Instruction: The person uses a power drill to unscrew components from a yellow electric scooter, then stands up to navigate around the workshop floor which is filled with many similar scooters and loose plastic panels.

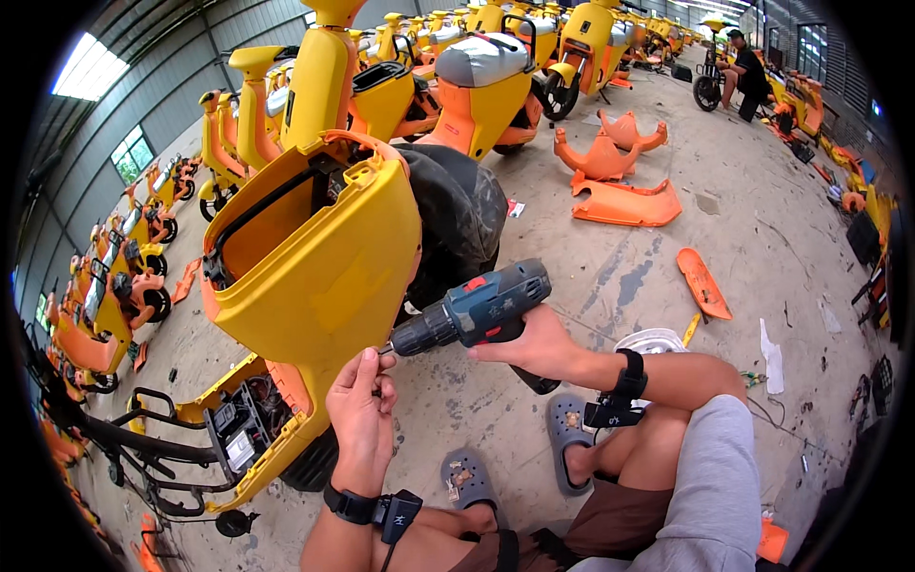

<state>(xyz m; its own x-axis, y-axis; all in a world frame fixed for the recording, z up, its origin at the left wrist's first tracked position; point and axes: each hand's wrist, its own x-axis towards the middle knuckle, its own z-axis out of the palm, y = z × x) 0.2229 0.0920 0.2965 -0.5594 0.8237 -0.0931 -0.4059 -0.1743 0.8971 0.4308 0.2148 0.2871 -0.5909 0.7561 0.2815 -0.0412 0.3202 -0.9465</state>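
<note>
My right hand (548, 345) is wrapped round the grip of a dark blue and black cordless drill (498, 297), whose chuck points left. A thin driver bit (387, 349) sticks out of the chuck. The thumb and forefinger of my left hand (362, 396) pinch at the bit's tip; whether a small screw is there too, I cannot make out. Just beyond both hands is a yellow scooter body (319, 257), open at its top with an orange inner rim. Its frame tilts down to the left, with wiring and a black battery-bay part (243, 429) exposed.
Loose orange panels (624, 203) lie on the concrete floor to the far right, and a narrow orange piece (703, 283) lies nearer. Rows of yellow scooters (486, 91) stand behind and to the left. Another person (743, 71) sits at the far right beside a scooter.
</note>
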